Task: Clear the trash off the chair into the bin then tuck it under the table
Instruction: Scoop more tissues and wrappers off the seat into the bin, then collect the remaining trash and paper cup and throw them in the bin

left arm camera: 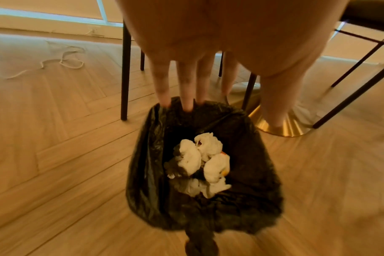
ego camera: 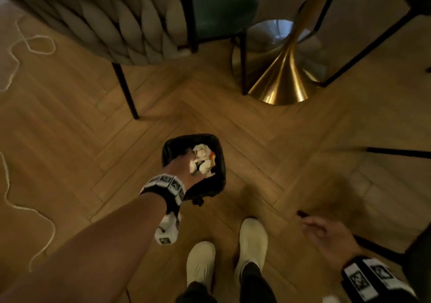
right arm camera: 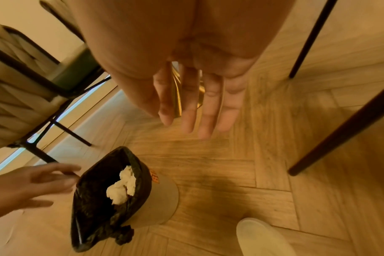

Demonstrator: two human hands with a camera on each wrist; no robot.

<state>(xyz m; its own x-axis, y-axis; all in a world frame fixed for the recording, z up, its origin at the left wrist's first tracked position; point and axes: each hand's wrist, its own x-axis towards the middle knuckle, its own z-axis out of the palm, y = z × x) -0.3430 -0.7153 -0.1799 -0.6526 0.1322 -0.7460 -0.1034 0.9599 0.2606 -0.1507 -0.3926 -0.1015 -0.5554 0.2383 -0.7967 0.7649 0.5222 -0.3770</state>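
A small beige bin point(right arm camera: 162, 199) with a black liner point(ego camera: 217, 174) stands on the wooden floor just in front of my feet. Crumpled white tissues point(left arm camera: 206, 161) lie inside it. My left hand point(ego camera: 184, 166) hovers over the bin's mouth, holding nothing, with its straight fingers point(left arm camera: 186, 93) reaching the far rim of the liner. My right hand point(ego camera: 324, 232) hangs open and empty to the right of the bin. The chair with a woven beige back point(ego camera: 105, 27) and green seat point(ego camera: 221, 6) stands beyond the bin.
The table's gold trumpet base point(ego camera: 284, 78) rises right of the chair. Black legs of other chairs point(ego camera: 363, 50) cross the right side. A white cord point(ego camera: 30, 46) snakes over the floor at left. My white shoes point(ego camera: 251, 239) are close behind the bin.
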